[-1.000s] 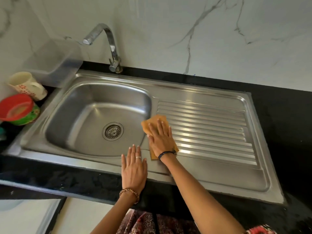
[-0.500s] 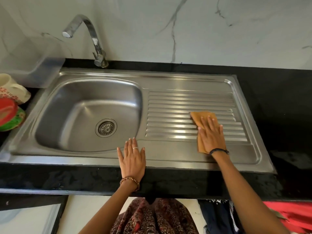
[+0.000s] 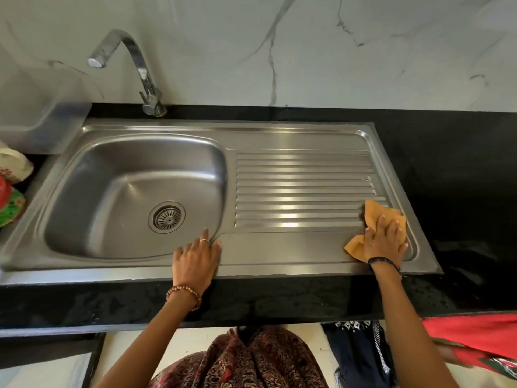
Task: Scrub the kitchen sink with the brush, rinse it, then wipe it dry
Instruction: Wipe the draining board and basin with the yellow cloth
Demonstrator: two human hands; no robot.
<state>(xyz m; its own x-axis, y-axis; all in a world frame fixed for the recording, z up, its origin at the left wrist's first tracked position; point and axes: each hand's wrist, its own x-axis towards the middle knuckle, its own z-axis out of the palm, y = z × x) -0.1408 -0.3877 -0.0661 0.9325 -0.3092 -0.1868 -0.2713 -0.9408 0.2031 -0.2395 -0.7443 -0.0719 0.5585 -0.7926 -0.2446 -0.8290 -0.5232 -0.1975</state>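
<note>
Your right hand [image 3: 384, 242] presses the cloth [image 3: 373, 217] flat on the drainboard's [image 3: 302, 189] near right corner, fingers straight. Your left hand [image 3: 195, 261] rests open-fingered on the sink [image 3: 134, 191] rim.

basin [image 3: 134, 197] left, drainboard [image 3: 302, 189] right, cloth [image 3: 375, 217] on drainboard

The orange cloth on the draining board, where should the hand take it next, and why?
Probably back leftward along the ribs. The right hand presses the orange cloth at the draining board's front right corner, near the raised rim, so little board is left to wipe on that side. The left hand rests on the sink's front edge.
</note>
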